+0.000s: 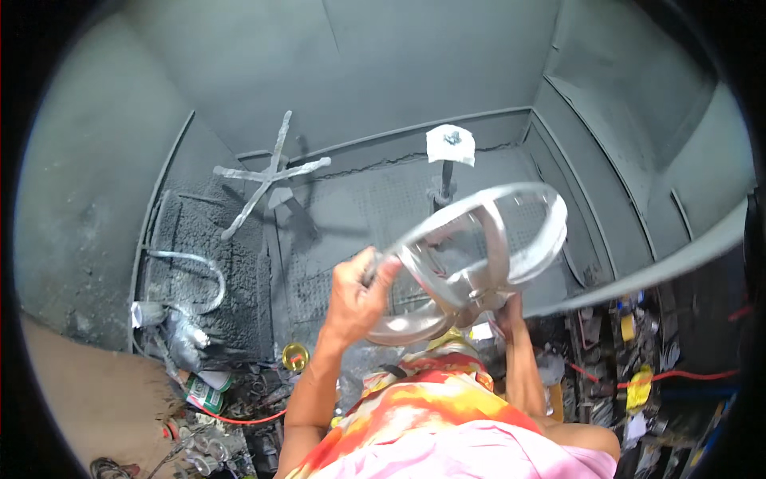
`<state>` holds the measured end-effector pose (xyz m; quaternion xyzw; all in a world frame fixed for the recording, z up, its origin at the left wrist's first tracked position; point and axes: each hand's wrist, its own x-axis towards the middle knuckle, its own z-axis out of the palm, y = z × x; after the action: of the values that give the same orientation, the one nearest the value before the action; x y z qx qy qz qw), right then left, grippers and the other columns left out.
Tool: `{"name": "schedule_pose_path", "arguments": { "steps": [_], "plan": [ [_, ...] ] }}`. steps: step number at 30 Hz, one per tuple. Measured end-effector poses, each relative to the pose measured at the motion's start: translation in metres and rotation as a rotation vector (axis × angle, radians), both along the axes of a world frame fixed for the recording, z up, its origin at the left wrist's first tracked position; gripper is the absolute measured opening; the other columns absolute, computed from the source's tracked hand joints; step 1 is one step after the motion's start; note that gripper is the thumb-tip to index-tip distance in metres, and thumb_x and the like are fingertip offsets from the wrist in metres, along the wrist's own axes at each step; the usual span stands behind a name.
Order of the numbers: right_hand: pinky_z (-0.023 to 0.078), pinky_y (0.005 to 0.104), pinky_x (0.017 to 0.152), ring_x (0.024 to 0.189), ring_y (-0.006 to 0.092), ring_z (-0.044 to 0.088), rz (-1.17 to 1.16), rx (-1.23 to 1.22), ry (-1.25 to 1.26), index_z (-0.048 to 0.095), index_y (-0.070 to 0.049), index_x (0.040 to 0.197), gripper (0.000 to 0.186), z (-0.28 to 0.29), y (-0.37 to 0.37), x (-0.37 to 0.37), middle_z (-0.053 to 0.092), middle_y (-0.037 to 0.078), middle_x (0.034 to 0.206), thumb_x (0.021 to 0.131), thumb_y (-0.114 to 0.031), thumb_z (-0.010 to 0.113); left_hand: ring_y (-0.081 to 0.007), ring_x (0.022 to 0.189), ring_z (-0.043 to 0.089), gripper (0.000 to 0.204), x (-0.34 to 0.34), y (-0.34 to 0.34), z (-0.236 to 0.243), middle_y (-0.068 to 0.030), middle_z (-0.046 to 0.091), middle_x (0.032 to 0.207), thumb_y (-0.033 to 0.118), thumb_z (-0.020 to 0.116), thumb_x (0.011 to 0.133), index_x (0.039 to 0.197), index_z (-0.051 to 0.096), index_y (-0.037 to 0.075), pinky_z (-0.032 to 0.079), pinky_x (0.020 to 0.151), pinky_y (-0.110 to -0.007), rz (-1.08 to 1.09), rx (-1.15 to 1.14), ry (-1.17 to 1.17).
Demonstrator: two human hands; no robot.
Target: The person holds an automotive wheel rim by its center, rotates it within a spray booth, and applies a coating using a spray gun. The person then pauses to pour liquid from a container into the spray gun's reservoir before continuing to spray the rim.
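Observation:
I hold a shiny silver metal wheel point(488, 243), a ring with spokes and a central hub, tilted in front of me and somewhat smeared by motion. My left hand point(359, 291) is closed on its left rim, thumb uppermost. My right hand point(507, 313) grips it from below near the hub, its fingers partly hidden by the metal. Just beyond the wheel stands a dark post point(447, 180) topped by a white sheet point(439, 150). Farther left is a cross-shaped rack point(270, 177) with pale, coated arms.
Grey coated booth walls point(447, 56) surround me. At left lie a curved pale hose point(217, 275) and a spray gun point(183, 331). Near me are a gold-coloured can point(295, 357), a green-white container point(203, 395), a red hose point(678, 374) and cluttered shelves point(590, 327) at right.

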<state>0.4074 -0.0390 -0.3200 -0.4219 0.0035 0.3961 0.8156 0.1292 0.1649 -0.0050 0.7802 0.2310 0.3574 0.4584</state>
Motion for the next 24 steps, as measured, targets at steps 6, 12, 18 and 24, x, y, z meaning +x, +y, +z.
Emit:
{"name": "schedule_pose_path", "arguments": {
  "steps": [6,12,18,24],
  "plan": [
    [0.039,0.0394,0.110,0.128,0.0246,0.055,-0.141,-0.361,-0.361,0.052,-0.002,0.142,0.074,0.130,0.095,0.131,0.063,0.012,0.132,0.104,-0.064,0.040,-0.0071,0.050,0.037,0.064,0.134,0.173,-0.038,0.0033,0.042,0.059,0.059,0.048,0.104,0.073,0.057,0.004,0.030,0.045,-0.029,0.286,-0.364,0.009],
    [0.041,0.0340,0.098,0.109,0.0213,0.055,0.087,-0.801,-0.736,0.065,0.006,0.124,0.069,0.232,0.154,0.241,0.064,0.012,0.114,0.100,-0.059,0.054,-0.0062,0.044,0.034,0.064,0.218,0.259,-0.075,0.0051,0.038,0.057,0.063,0.045,0.103,0.081,0.058,0.005,0.028,0.041,-0.026,0.286,-0.721,0.005],
    [0.043,0.0303,0.080,0.085,0.0178,0.056,0.181,-0.930,-0.696,0.069,0.005,0.107,0.065,0.207,0.177,0.262,0.062,0.009,0.090,0.097,-0.059,0.058,-0.0060,0.045,0.030,0.062,0.228,0.275,-0.148,0.0070,0.033,0.058,0.064,0.046,0.103,0.082,0.057,0.006,0.027,0.043,-0.026,0.317,-0.999,0.038],
    [0.043,0.0313,0.070,0.075,0.0153,0.052,0.193,-1.000,-0.685,0.065,-0.002,0.085,0.058,0.172,0.173,0.257,0.054,0.005,0.075,0.097,-0.059,0.059,-0.0064,0.045,0.030,0.064,0.225,0.252,-0.214,0.0067,0.035,0.058,0.068,0.047,0.100,0.080,0.058,0.008,0.027,0.042,-0.027,0.418,-1.095,0.169]
  ]
}}
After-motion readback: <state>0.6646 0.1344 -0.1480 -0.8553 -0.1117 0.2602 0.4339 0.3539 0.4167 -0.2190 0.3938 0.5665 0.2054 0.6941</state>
